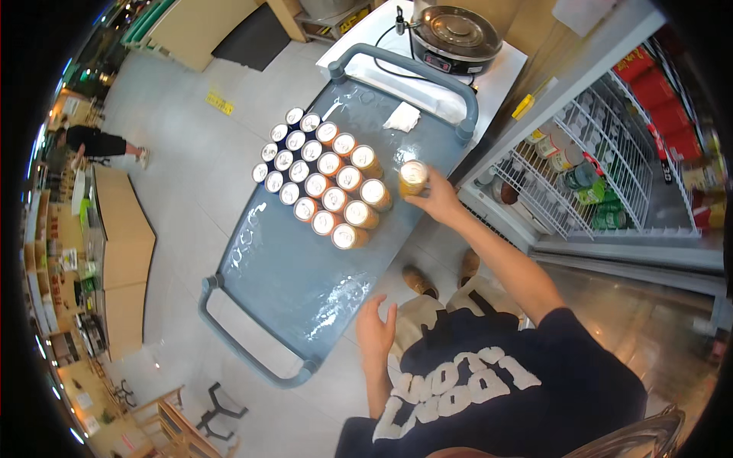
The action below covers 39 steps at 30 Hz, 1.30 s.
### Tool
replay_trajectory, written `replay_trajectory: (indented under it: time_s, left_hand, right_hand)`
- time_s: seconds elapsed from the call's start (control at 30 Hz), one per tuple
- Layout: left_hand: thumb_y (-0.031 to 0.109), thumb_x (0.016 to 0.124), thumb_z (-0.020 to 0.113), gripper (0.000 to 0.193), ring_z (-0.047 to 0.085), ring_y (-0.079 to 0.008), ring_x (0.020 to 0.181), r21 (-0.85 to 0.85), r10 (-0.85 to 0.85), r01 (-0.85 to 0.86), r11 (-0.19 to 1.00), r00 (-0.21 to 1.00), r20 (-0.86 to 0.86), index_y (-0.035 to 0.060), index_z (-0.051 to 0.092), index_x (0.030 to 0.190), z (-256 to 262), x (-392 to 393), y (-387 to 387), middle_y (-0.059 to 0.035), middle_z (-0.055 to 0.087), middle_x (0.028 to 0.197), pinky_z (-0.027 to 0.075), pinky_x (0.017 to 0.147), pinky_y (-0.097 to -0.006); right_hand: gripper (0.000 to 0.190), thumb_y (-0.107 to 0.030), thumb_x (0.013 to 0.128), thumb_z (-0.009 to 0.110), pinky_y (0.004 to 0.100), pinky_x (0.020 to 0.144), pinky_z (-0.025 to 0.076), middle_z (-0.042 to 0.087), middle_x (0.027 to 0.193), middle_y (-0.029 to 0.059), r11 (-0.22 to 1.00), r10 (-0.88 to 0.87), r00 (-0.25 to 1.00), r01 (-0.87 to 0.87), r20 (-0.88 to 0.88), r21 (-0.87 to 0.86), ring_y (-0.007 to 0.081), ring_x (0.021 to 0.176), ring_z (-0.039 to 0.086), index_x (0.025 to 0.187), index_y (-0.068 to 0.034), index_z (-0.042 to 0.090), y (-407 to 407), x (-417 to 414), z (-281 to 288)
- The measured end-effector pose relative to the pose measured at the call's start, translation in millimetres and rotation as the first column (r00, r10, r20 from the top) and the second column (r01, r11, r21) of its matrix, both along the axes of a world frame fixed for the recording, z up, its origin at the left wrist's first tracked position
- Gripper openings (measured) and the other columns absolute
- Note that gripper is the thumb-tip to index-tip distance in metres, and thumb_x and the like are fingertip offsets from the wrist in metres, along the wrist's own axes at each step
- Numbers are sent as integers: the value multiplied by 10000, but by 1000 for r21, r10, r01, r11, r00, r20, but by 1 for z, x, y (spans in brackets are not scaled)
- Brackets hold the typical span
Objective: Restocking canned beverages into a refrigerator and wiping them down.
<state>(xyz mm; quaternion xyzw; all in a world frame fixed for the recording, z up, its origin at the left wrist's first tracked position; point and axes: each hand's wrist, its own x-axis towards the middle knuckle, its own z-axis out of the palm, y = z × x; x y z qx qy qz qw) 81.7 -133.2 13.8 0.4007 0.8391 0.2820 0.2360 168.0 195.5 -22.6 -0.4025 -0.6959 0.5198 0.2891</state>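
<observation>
My right hand (pixel 438 197) grips a yellow drink can (pixel 413 173), upright at the near edge of a grey-blue trolley top (pixel 292 269). Whether the can's base touches the surface I cannot tell. To its left, upright cans stand packed in rows: dark blue cans (pixel 283 160) on the far side, orange cans (pixel 316 185) in the middle, yellow cans (pixel 359 214) nearest me. Their silver lids face up. My left hand (pixel 375 329) holds nothing, fingers apart, beside the trolley's near edge.
A crumpled white tissue (pixel 402 117) and wet patches lie on the trolley. At right, an open drinks fridge (pixel 572 166) holds bottles on wire racks. A round electric cooker (pixel 455 40) sits on a white table (pixel 509 71) behind the trolley handle (pixel 421 54). A person (pixel 94 140) stands far left.
</observation>
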Motion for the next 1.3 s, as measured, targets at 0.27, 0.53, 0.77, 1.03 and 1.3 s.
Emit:
replay_trajectory:
  time_s: [0.27, 0.53, 0.77, 1.03, 1.3]
  left_hand:
    - [257, 918, 748, 343, 659, -374, 1089, -33, 14, -13, 999, 999, 29, 44, 689, 1181, -23, 4, -36, -170, 707, 1136, 506, 962, -453]
    - [255, 927, 744, 330, 663, -356, 1109, -43, -67, 72, 996, 992, 107, 46, 695, 1177, -47, 16, -3, -165, 705, 1164, 504, 989, -451]
    - [205, 900, 747, 314, 653, -395, 1077, 30, -203, 202, 979, 956, 210, 27, 688, 1153, -87, 73, 71, -173, 704, 1127, 505, 948, -485]
    - [184, 876, 757, 311, 636, -394, 1060, 42, -307, 307, 951, 917, 255, 44, 678, 1142, -102, 174, 143, -154, 692, 1083, 501, 927, -491]
    - [153, 891, 740, 255, 664, -371, 1001, -25, -150, 160, 987, 962, 229, 15, 684, 1099, -103, 251, 161, -176, 701, 1039, 521, 897, -446]
  right_hand:
    - [695, -175, 764, 883, 426, 1032, 504, 611, 1269, 193, 986, 96, 954, -130, 283, 105, 367, 1201, 608, 1355, -33, 545, 19, -40, -32]
    - [595, -220, 837, 800, 433, 1069, 471, 592, 1293, 199, 966, 111, 980, -144, 163, 213, 361, 1205, 601, 1326, -20, 526, 11, 26, -13]
    - [75, -10, 906, 743, 302, 868, 543, 709, 995, 53, 870, -425, 905, 403, 18, 283, 135, 977, 669, 901, -55, 683, 20, 273, 104]
    - [232, -244, 997, 681, 330, 755, 534, 742, 1015, 32, 530, -842, 539, 822, 18, 209, 152, 889, 671, 1103, -40, 715, 244, 511, 119]
    - [639, -566, 937, 666, 373, 1010, 460, 692, 1276, 99, 416, -880, 435, 507, 192, 755, 274, 1175, 627, 1286, -31, 658, 487, 631, 76]
